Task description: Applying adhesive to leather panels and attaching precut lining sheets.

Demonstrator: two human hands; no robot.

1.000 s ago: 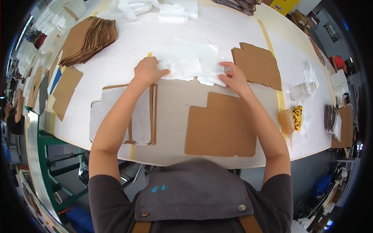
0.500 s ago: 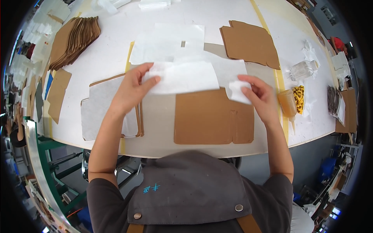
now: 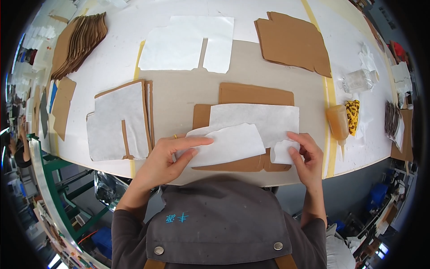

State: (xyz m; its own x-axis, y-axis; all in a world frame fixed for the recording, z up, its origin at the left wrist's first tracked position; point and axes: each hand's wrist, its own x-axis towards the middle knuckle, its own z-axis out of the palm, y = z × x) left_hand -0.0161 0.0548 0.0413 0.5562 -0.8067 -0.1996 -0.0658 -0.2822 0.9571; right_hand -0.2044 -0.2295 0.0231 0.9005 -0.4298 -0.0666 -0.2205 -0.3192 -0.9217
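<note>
A white sheet (image 3: 255, 116) with a slot lies over a flat brown piece (image 3: 255, 93) in front of me, its near edge curled up and back in two flaps. My left hand (image 3: 172, 157) pinches the wider flap at its left end between thumb and fingers. At the right, my right hand (image 3: 305, 157) pinches the smaller flap the same way. The brown piece shows beyond the sheet's far edge and along its near side. Part of the sheet's underside contact with the brown piece is hidden by the flaps.
Left stands a pile of white-faced brown pieces (image 3: 112, 112); behind it, a fanned brown stack (image 3: 83, 42). More white sheets (image 3: 179, 45) lie at the back, brown pieces (image 3: 293, 42) back right. An amber squeeze bottle (image 3: 337, 122), a spotted yellow item (image 3: 352, 116) and a clear jar (image 3: 359, 81) stand right.
Both hands have come nearer to me with the white sheet, which now lies over the brown piece. Its far part has been laid down, away from the other white sheets at the back.
</note>
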